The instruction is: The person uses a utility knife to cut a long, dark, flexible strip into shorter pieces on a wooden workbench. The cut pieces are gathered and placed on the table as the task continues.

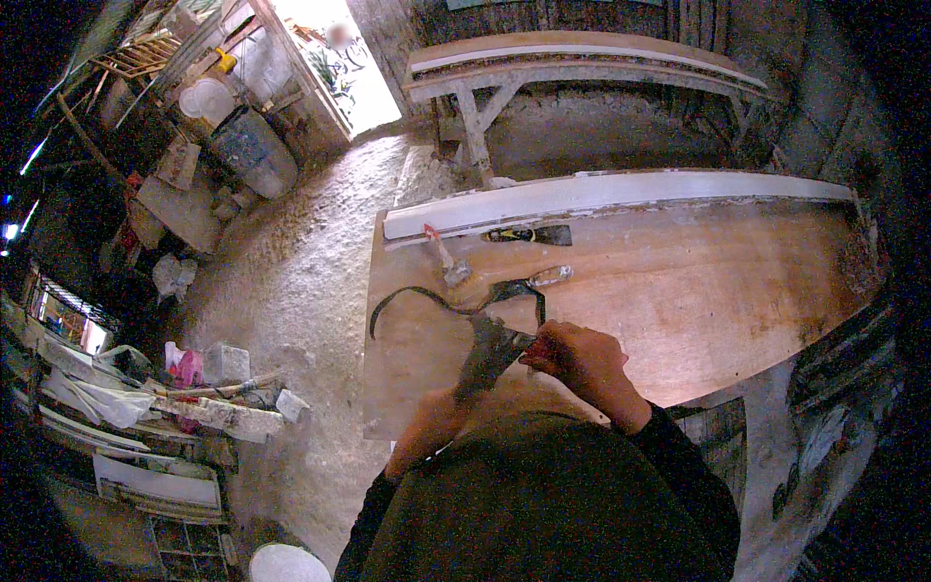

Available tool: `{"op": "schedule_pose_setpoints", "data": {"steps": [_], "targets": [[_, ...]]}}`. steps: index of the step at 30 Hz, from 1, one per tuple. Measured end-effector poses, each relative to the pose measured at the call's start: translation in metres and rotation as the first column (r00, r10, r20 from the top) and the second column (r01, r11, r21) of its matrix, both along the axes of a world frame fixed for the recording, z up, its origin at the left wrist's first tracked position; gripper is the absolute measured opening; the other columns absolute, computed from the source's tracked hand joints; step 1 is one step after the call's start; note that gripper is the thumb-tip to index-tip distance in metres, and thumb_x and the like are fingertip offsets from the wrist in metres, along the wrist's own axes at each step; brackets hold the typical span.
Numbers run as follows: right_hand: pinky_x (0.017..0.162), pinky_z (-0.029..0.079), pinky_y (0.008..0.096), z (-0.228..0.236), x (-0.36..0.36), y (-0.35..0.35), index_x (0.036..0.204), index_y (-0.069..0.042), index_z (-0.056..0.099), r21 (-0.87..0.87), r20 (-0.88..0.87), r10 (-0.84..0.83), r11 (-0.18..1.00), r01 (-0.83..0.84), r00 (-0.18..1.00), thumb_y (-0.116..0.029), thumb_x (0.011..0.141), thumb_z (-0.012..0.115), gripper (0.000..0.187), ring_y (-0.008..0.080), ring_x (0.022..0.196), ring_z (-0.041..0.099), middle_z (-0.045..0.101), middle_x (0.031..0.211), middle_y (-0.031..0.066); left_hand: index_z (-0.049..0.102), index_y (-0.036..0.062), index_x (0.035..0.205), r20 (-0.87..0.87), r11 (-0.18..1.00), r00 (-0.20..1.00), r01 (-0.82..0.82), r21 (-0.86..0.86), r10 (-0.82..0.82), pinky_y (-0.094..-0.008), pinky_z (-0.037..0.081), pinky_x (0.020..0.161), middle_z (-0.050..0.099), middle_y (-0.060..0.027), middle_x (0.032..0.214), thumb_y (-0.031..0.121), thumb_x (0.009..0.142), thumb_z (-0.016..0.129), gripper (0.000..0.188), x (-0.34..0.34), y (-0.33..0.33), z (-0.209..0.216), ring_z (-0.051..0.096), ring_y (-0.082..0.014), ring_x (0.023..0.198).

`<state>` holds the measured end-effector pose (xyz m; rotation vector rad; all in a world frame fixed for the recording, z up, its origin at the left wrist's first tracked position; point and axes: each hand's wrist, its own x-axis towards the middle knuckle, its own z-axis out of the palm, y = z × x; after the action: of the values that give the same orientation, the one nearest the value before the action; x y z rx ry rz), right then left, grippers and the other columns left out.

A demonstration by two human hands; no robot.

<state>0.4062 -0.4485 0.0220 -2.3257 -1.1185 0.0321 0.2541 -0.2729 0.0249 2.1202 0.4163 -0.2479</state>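
2 hands (514,378) clamped on 1 dark strap (456,308) over 1 plywood board (698,291).

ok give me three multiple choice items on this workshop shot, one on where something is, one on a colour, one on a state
1. Where does the long white moulding lie?
A. along the far edge of the wooden board
B. on the floor
C. across the person's lap

2. What colour is the curved strip on the board?
A. yellow
B. dark
C. white

3. How is the right hand?
A. open and flat
B. closed around a tool
C. resting on the floor

Answers:
1. A, it runs along the board's far side.
2. B, it reads dark against the pale wood.
3. B, the fingers are curled on a tool near the left hand.
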Motion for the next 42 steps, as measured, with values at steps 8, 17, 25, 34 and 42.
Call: {"op": "schedule_pose_setpoints", "data": {"steps": [8,17,25,34,42], "targets": [[0.048,0.042,0.0366,-0.014,0.003,-0.009,0.076,-0.011,0.052,0.074,0.075,0.01,0.997,-0.016,0.997,-0.036,0.068,0.065,0.029,0.0263,0.059,0.057,0.055,0.066,0.0064,0.056,0.0059,0.097,-0.013,0.986,0.999,0.034,0.16,-0.033,-0.0397,0.044,0.063,0.058,-0.0209,0.081,0.037,0.083,0.044,0.036,-0.005,-0.002,-0.003,0.057,-0.0355,0.076],[0.051,0.043,0.0364,-0.028,0.004,-0.028,0.075,-0.011,0.054,0.014,0.093,0.023,1.0,-0.024,0.995,-0.035,0.07,0.062,0.025,0.0276,0.064,0.056,0.055,0.064,0.0077,0.057,0.0026,0.092,0.01,0.995,0.998,-0.059,-0.08,0.06,-0.0384,0.042,0.064,0.059,-0.0187,0.079,0.041,0.084,0.042,0.042,-0.021,0.001,-0.015,0.058,-0.0292,0.075],[0.047,0.04,0.0298,0.0,0.087,-0.136,0.081,-0.007,0.048,0.177,0.089,-0.751,0.659,0.731,0.654,-0.029,0.081,0.054,0.023,0.0167,0.052,0.05,0.054,0.061,0.0094,0.054,0.006,0.071,-0.193,0.864,0.851,-0.503,-0.03,0.489,-0.0226,0.03,0.044,0.044,0.0041,0.057,0.049,0.08,0.048,0.044,-0.078,0.054,-0.017,0.038,-0.0059,0.052],[0.049,0.041,0.0365,-0.01,0.041,-0.047,0.078,-0.008,0.048,-0.035,-0.109,-0.321,0.947,0.319,0.941,-0.034,0.071,0.063,0.031,0.0296,0.056,0.055,0.055,0.061,0.0108,0.046,0.0113,0.061,0.011,0.855,0.873,-0.475,-0.207,0.487,-0.0242,0.026,0.042,0.04,0.0057,0.053,0.04,0.082,0.05,0.036,-0.029,0.036,-0.019,0.036,-0.0062,0.048],[0.053,0.044,0.0325,0.022,-0.004,-0.01,0.08,-0.01,0.052,0.078,-0.27,0.112,0.992,-0.095,0.956,-0.032,0.067,0.067,0.03,0.0246,0.061,0.058,0.059,0.068,0.008,0.052,0.0001,0.072,-0.077,0.92,0.918,-0.39,-0.021,0.388,-0.0299,0.034,0.046,0.045,-0.0018,0.055,0.043,0.081,0.049,0.044,-0.007,0.029,-0.014,0.042,-0.0126,0.052]]}}
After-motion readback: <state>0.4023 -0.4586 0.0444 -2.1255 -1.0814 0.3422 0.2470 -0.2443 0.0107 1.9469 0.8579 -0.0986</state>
